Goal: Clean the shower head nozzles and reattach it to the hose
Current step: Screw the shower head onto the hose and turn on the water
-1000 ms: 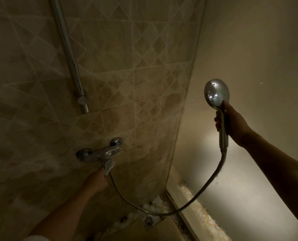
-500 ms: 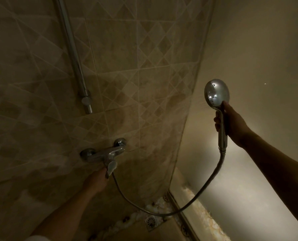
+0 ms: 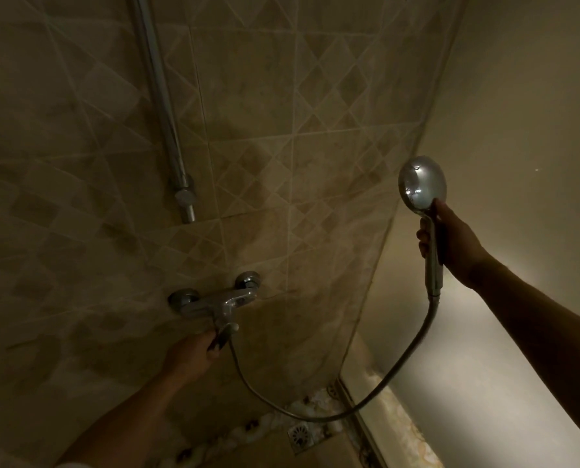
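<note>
A chrome shower head (image 3: 422,183) is held upright at the right, its round back toward me and its nozzle face hidden. My right hand (image 3: 450,239) is wrapped around its handle. A metal hose (image 3: 376,393) runs from the handle's bottom end in a loop down to the chrome wall faucet (image 3: 214,300). My left hand (image 3: 194,354) is below the faucet, its fingers closed on the faucet's lever (image 3: 224,334).
A chrome riser pipe (image 3: 162,106) runs down the tiled wall above the faucet. A square floor drain (image 3: 300,435) sits low in the corner beside a patterned threshold (image 3: 396,423). A plain pale wall fills the right.
The view has drifted, so the faucet and pipe sit a little further right in the frame. Both hands keep their holds; the shower head stays about where it was.
</note>
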`<state>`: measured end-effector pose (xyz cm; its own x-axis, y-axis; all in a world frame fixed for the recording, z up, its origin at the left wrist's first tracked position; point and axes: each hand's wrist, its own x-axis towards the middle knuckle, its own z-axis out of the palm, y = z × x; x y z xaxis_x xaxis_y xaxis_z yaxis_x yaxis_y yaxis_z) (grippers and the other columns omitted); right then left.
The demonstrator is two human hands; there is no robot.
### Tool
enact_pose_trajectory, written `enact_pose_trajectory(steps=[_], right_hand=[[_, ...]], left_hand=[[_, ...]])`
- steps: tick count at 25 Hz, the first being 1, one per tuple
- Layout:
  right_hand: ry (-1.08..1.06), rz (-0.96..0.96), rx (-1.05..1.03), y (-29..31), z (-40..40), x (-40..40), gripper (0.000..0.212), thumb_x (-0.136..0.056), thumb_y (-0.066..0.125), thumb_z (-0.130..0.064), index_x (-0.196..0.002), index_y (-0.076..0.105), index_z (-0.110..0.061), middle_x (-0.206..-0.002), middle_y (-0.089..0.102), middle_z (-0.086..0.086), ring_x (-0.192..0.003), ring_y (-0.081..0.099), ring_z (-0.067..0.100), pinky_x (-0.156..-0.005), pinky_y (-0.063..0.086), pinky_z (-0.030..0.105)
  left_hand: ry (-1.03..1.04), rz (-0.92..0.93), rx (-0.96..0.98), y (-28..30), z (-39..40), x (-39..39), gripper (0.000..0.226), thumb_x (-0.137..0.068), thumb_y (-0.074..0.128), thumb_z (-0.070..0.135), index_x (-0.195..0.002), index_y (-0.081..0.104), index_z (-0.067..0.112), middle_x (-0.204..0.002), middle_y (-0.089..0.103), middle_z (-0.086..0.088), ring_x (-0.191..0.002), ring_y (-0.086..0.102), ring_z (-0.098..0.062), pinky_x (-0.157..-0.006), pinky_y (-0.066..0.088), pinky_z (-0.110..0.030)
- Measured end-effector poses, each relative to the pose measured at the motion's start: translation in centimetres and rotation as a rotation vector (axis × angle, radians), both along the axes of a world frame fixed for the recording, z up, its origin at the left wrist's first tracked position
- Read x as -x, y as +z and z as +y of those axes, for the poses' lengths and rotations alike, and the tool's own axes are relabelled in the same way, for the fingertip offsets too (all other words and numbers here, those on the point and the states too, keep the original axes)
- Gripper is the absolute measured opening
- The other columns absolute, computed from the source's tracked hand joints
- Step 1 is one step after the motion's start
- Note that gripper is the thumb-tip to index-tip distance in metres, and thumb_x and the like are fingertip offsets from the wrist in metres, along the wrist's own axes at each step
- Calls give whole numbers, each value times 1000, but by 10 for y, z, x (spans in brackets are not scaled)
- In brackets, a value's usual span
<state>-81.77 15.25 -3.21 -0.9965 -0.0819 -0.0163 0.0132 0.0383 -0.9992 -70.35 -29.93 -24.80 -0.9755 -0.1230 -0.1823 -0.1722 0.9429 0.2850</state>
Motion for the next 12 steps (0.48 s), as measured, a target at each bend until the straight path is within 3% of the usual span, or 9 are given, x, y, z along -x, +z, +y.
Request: enact_pose_trajectory(steps=[5,9,12], right_hand=[[34,10,6,5,-7,12,42,-94,45,-57,-91,59,-18,-69,51,2,-62,46,17,-67,42,33],[38,-29,-14,0,-13,20,43,-94,44,-58,-101,61,-19,-67,52,1,-61,47,17,-66,41,32],[64,-42,-16,-7,-16,23,44,-95,43,-57,-96,59,-16,-67,51,1,-60,46,18,-66,40,33]], left_hand=[[-20,6,108,-7,-11,5,46,-87,57,27,-132,48,32,-112,67,-4,-101,64,-25,-81,51,-34],[-20,18,144,-8,-12,4,41,-84,55,28,-125,52,36,-113,68,0,-103,64,-23,-81,52,-34],[-11,5,120,-7,-12,4,41,-84,56,28,-124,51,36,-114,67,-1,-103,64,-23,-82,52,-34]])
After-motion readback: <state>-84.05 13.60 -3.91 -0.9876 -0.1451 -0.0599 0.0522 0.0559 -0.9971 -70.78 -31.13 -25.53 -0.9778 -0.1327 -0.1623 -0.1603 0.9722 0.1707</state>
